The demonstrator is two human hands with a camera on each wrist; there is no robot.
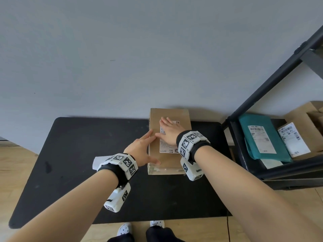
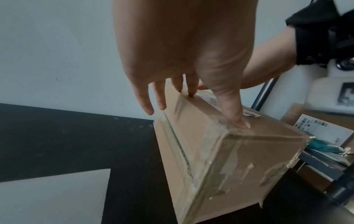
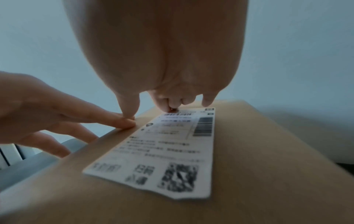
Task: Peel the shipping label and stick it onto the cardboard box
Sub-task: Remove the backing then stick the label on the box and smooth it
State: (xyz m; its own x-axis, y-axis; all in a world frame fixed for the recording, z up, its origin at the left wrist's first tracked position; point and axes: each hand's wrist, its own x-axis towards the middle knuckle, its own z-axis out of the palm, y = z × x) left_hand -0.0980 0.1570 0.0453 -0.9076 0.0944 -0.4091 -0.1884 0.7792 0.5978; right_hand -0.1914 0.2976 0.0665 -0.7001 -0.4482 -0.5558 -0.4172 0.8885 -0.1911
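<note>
A taped brown cardboard box [image 1: 168, 163] [image 2: 229, 159] [image 3: 258, 166] lies on the black table [image 1: 78, 145]. The white shipping label [image 1: 167, 147] [image 3: 162, 151] lies flat on the box's top. My right hand [image 1: 168, 131] [image 3: 162, 53] rests palm-down on the label's far half, with straight fingers pressing it. My left hand [image 1: 141, 151] [image 2: 182, 53] touches the box's left top edge with straight fingers. Its thumb [image 2: 235, 118] presses on the top near the front left corner. A white backing sheet [image 1: 96, 162] [image 2: 53, 197] lies on the table left of my left wrist.
A black metal shelf [image 1: 262, 95] stands right of the table. It holds a teal mailer bag [image 1: 244, 126] and labelled cardboard parcels [image 1: 295, 140]. A grey wall runs behind the table. Wooden floor and the person's feet [image 1: 139, 227] are at the near edge.
</note>
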